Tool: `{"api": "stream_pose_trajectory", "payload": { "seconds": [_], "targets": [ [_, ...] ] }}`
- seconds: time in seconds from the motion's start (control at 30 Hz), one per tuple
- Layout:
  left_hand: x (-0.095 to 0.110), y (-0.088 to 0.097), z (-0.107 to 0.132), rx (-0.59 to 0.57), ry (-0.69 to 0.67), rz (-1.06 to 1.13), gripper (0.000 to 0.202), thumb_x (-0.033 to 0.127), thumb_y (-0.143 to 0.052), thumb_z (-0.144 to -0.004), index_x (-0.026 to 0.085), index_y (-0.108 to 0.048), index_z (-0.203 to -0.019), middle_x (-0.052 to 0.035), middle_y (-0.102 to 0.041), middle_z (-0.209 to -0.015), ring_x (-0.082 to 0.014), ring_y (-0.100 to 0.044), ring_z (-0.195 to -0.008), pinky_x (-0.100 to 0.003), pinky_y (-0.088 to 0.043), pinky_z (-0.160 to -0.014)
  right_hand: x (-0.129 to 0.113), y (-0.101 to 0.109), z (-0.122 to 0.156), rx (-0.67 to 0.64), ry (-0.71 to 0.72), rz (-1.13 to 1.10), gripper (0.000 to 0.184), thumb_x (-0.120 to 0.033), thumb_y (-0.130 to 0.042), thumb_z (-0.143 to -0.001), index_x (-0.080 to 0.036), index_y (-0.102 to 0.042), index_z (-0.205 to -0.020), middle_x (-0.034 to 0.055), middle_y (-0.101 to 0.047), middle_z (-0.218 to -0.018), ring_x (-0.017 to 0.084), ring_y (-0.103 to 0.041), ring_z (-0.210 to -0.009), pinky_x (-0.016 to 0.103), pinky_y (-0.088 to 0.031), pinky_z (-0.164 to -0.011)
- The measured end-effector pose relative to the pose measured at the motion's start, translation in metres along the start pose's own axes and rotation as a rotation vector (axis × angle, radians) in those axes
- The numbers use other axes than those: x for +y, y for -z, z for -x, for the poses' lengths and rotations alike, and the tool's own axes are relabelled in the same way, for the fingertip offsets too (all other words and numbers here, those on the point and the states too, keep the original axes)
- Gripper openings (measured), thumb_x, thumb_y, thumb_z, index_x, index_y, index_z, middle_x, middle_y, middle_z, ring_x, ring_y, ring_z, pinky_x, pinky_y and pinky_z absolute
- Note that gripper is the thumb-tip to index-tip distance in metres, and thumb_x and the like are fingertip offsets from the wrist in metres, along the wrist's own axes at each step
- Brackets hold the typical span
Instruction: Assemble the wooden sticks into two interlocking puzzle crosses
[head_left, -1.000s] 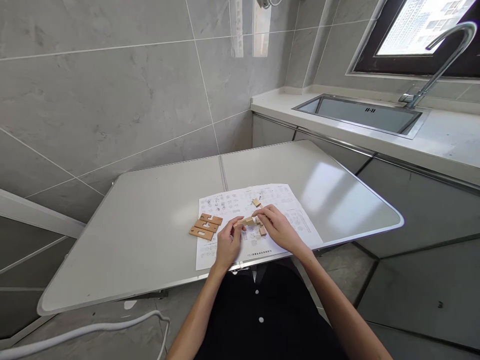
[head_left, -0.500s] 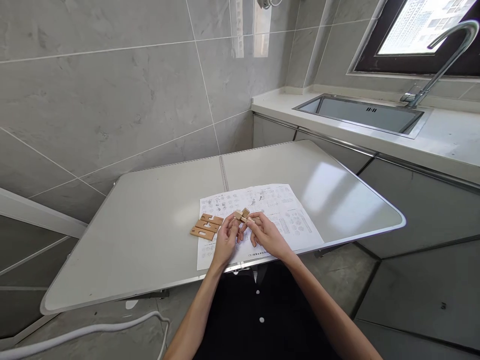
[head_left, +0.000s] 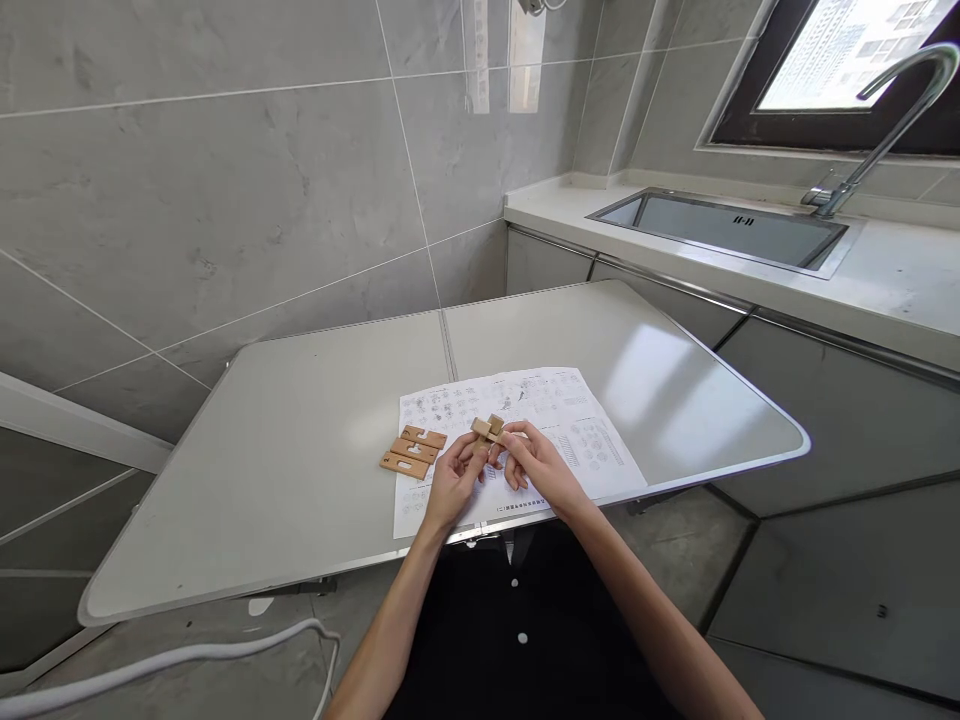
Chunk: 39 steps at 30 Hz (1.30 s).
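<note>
My left hand (head_left: pixel 452 483) and my right hand (head_left: pixel 536 465) meet above a printed instruction sheet (head_left: pixel 577 420) on a light grey folding table (head_left: pixel 300 470). Both pinch a small cluster of joined wooden puzzle pieces (head_left: pixel 486 429), lifted a little off the paper. Fingers of both hands are curled around it. To the left of my left hand lie three flat notched wooden pieces (head_left: pixel 412 451), side by side, partly on the sheet's edge.
A steel sink (head_left: pixel 720 228) with a curved tap (head_left: pixel 885 120) sits in the white counter at the right, under a window. Grey tiled wall runs behind the table. A white hose (head_left: pixel 165 662) lies on the floor at the lower left.
My hands gathered the loose wooden pieces from the sheet and lifted them together; the piece that lay farther back on the paper is gone from there. The three flat pieces stayed put.
</note>
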<state>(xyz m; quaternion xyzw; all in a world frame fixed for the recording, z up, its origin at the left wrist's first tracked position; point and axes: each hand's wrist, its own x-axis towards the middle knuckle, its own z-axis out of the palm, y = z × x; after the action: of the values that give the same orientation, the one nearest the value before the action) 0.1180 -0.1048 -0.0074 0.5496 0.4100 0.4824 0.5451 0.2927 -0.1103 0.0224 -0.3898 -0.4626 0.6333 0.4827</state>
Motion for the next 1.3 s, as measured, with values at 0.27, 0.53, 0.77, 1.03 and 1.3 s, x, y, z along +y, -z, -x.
{"api": "stream_pose_trajectory", "payload": {
  "seconds": [0.27, 0.53, 0.77, 1.03, 1.3],
  "targets": [
    [0.001, -0.001, 0.001, -0.043, -0.026, -0.044, 0.041, 0.049, -0.071, -0.095, 0.017, -0.070, -0.120, -0.0101, -0.071, -0.103, -0.0188, -0.064, -0.087, -0.026, -0.050, -0.066, 0.002, 0.002, 0.002, 0.038, -0.081, -0.181, 0.049, -0.068, -0.070, -0.091, -0.022, -0.060, -0.105, -0.0018, -0.066, -0.073, 0.008, -0.049, -0.046, 0.025, -0.030, -0.047],
    [0.002, -0.004, 0.004, -0.001, 0.009, -0.161, 0.038, 0.055, -0.070, -0.094, 0.018, -0.068, -0.104, -0.0058, -0.071, -0.092, -0.0181, -0.065, -0.082, -0.028, -0.052, -0.072, 0.002, 0.003, 0.000, 0.044, -0.110, -0.098, 0.056, -0.077, -0.068, -0.087, -0.022, -0.059, -0.088, -0.0015, -0.064, -0.068, 0.010, -0.048, -0.045, 0.027, -0.030, -0.046],
    [0.001, -0.005, 0.004, 0.049, 0.051, -0.177, 0.043, 0.061, -0.066, -0.095, 0.018, -0.068, -0.096, -0.0022, -0.068, -0.080, -0.0145, -0.061, -0.068, -0.025, -0.048, -0.065, 0.001, 0.002, 0.003, 0.037, -0.056, 0.073, 0.054, -0.074, -0.070, -0.086, -0.023, -0.059, -0.096, -0.0028, -0.063, -0.070, 0.012, -0.047, -0.052, 0.028, -0.034, -0.052],
    [0.009, -0.008, 0.008, -0.043, 0.069, -0.140, 0.059, 0.049, -0.073, -0.094, 0.023, -0.055, -0.144, -0.0039, -0.074, -0.096, -0.0172, -0.069, -0.082, -0.029, -0.054, -0.077, 0.002, 0.007, 0.004, 0.056, -0.053, 0.148, 0.047, -0.068, -0.071, -0.089, -0.022, -0.063, -0.093, -0.0040, -0.058, -0.069, 0.012, -0.049, -0.055, 0.029, -0.039, -0.058],
    [0.016, -0.011, 0.012, -0.092, 0.026, -0.278, 0.073, 0.042, -0.090, -0.077, 0.025, -0.059, -0.140, -0.0056, -0.073, -0.110, -0.0186, -0.067, -0.087, -0.029, -0.052, -0.075, -0.003, 0.011, 0.006, 0.052, -0.092, 0.111, 0.048, -0.070, -0.070, -0.089, -0.023, -0.060, -0.086, -0.0058, -0.053, -0.062, 0.012, -0.044, -0.049, 0.029, -0.039, -0.055]
  ]
}}
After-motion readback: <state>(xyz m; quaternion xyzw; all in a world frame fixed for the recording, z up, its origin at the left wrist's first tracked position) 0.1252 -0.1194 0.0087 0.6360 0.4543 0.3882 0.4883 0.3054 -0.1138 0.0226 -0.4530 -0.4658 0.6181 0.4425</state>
